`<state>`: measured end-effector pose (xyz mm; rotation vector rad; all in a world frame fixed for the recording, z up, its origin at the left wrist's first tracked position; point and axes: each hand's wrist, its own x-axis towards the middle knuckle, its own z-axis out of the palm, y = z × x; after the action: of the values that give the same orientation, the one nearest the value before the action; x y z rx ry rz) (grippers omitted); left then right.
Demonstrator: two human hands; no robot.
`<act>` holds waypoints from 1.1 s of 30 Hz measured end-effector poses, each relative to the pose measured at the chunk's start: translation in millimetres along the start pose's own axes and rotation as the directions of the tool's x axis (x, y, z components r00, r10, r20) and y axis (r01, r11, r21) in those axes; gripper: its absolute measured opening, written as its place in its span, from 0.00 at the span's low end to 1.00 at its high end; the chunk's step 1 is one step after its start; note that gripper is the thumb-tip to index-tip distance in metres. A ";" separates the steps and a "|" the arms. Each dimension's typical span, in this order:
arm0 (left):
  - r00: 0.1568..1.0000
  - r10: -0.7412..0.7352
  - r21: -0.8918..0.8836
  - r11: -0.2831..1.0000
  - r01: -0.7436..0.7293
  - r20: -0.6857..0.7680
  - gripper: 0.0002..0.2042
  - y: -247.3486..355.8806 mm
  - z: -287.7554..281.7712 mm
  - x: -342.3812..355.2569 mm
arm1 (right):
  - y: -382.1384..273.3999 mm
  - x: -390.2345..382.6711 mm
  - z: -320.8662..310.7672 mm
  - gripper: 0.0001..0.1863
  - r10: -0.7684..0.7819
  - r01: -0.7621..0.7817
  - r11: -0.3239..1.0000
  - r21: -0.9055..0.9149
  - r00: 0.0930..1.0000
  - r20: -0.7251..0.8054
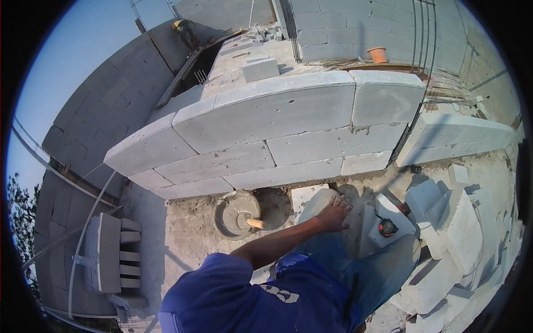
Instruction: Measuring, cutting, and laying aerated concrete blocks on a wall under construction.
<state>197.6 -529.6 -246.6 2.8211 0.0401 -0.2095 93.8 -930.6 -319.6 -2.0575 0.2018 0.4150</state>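
Observation:
My left hand (334, 214) reaches across in front of my knees, with fingers stretched out toward the right. It lies beside a pale block (302, 195) on the ground, partly in shadow; whether it touches the block I cannot tell. Nothing shows in its fingers. My right hand is out of sight behind my body and legs. Left of the block stands a round tub (219, 225) of grey mortar, with the wooden handle (256, 223) of a tool sticking out of it. A red and black tape measure (387, 227) rests on another pale block (401, 220) to the right.
A low wall (266, 119) of pale blocks curves across ahead. Broken blocks (444, 216) are heaped at right, and stacked blocks (105, 252) stand at left. Upright steel bars (423, 39) rise behind, near an orange bucket (377, 54). Another person (185, 32) bends far off.

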 end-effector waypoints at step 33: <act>0.999 -0.017 -0.091 0.996 0.013 -0.047 0.22 7.3 44.5 -35.4 | 160.8 71.4 -19.6 0.23 0.287 -0.274 0.958 0.089 0.935 -0.210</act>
<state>156.7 -550.5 -281.0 2.7357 0.0792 -0.1406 114.2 -1025.8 -467.4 -2.0203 0.6414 0.3472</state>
